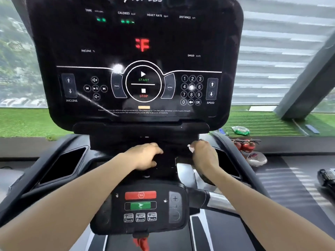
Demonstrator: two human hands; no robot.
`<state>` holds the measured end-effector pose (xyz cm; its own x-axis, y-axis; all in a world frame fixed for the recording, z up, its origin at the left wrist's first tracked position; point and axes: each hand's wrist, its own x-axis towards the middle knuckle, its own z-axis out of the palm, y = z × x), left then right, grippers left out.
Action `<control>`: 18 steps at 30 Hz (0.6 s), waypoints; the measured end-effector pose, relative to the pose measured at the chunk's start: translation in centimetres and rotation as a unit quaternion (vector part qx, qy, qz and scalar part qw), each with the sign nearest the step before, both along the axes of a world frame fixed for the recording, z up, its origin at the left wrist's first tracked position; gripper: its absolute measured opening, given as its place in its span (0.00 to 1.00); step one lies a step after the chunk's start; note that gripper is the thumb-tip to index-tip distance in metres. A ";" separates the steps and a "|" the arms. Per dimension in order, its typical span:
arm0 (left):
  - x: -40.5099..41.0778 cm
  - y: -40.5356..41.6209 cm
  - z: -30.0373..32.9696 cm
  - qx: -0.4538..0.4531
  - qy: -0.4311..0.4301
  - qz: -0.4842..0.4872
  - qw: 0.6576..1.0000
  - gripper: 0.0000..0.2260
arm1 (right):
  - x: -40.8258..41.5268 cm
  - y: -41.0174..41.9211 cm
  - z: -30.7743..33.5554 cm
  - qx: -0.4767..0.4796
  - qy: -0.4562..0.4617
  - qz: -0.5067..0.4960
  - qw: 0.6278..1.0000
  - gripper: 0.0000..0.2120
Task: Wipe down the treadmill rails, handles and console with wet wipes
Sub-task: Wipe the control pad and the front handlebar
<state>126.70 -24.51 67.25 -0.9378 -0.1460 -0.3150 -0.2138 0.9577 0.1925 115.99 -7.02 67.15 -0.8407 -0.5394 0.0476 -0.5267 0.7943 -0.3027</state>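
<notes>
Grass-green ledge (262,124) — a crumpled bag (240,130) lies on it.

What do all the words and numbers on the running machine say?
Console:
"TIME"
"CALORIES"
"HEART RATE"
"DISTANCE"
"INCLINE"
"SPEED"
"START"
"STOP"
"PROG"
"MODE"
"0" to "9", "OK"
Warning lines at its bottom: too blurred to read whole.
Lower control panel:
"Stop"
"3 km/h", "6 km/h", "9 km/h"
Logo at the top: cut off.
</notes>
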 end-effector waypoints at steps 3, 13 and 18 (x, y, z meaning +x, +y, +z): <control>-0.2 0.1 -0.2 0.007 -0.005 -0.024 1.000 0.24 | -0.3 -0.1 -0.1 0.014 -0.029 -0.052 0.998 0.18; 1.1 -1.3 -0.7 0.016 0.000 -0.064 0.998 0.24 | 1.8 -3.7 -0.5 0.005 -0.090 -0.035 0.995 0.17; 2.3 -2.6 -0.9 0.007 0.004 -0.059 0.998 0.25 | 3.0 -5.3 0.0 -0.030 -0.130 0.029 0.991 0.15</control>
<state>128.97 -27.12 66.33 -0.9507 -0.0304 -0.3087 -0.0986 0.9732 0.2078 119.02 -12.37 67.11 -0.7967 -0.5897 -0.1327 -0.4686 0.7412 -0.4806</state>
